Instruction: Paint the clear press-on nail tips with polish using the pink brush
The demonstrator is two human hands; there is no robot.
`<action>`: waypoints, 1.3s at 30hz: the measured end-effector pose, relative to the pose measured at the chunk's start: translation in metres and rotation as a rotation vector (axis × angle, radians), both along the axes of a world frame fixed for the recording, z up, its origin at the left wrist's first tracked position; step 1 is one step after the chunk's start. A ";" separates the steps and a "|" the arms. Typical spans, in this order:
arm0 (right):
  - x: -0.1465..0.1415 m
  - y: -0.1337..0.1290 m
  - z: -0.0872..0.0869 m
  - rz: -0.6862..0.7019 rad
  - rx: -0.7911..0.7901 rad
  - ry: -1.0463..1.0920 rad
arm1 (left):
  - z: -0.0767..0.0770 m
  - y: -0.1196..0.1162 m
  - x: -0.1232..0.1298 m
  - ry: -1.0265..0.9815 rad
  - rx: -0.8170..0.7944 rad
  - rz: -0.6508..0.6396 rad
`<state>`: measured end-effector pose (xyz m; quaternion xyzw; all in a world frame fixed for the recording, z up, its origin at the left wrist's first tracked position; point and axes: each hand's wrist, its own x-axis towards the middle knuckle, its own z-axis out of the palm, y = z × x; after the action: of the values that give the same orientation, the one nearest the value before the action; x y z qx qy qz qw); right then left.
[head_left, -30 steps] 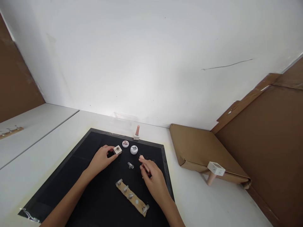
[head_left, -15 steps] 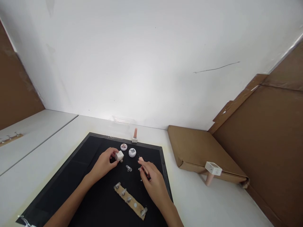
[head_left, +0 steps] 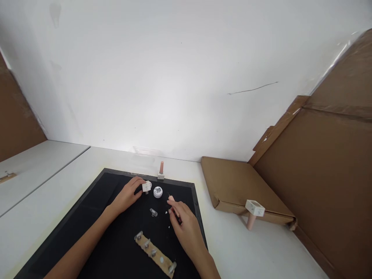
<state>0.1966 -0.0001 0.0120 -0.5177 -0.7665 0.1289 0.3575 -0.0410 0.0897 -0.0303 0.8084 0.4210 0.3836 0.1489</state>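
My left hand (head_left: 130, 194) pinches a small white square nail polish bottle (head_left: 146, 186), which tilts with its neck downward. Behind it, a round white pot partly shows. Between the fingers of my right hand (head_left: 183, 220) is a pink nail polish brush cap (head_left: 172, 199), its thin dark tip pointing up and away. The brush tip is apart from the bottle. Between my hands, a round white pot (head_left: 157, 192) with a silvery top and a clear nail tip (head_left: 153, 212) lie on the black mat (head_left: 116, 248). Closer to me is a wooden strip (head_left: 157, 257) carrying several clear nail tips.
A pink-capped polish bottle (head_left: 161, 171) stands at the mat's far edge. Another polish bottle (head_left: 255, 209) is cap-down by a flat cardboard box (head_left: 232, 182) on the right. White scraps dot the mat. Far left lies another strip (head_left: 7, 178); a white wall (head_left: 162, 77) rises behind.
My left hand has shifted the polish bottle slightly away from me and turned it, so it now partly covers the round pot behind. My right hand still holds the brush cap. The view has shifted slightly.
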 end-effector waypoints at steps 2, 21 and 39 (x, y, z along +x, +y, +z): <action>0.000 0.000 -0.001 0.001 -0.005 -0.008 | -0.002 0.000 0.000 0.020 0.037 -0.008; 0.001 0.003 -0.001 -0.005 0.007 -0.031 | -0.008 -0.005 0.002 0.015 0.105 0.027; 0.003 0.003 -0.002 -0.004 0.011 -0.048 | 0.003 -0.048 0.022 -0.057 -0.396 -0.128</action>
<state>0.1997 0.0026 0.0096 -0.5203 -0.7745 0.1116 0.3422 -0.0191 0.0419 -0.0271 0.7772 0.4315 0.3057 0.3409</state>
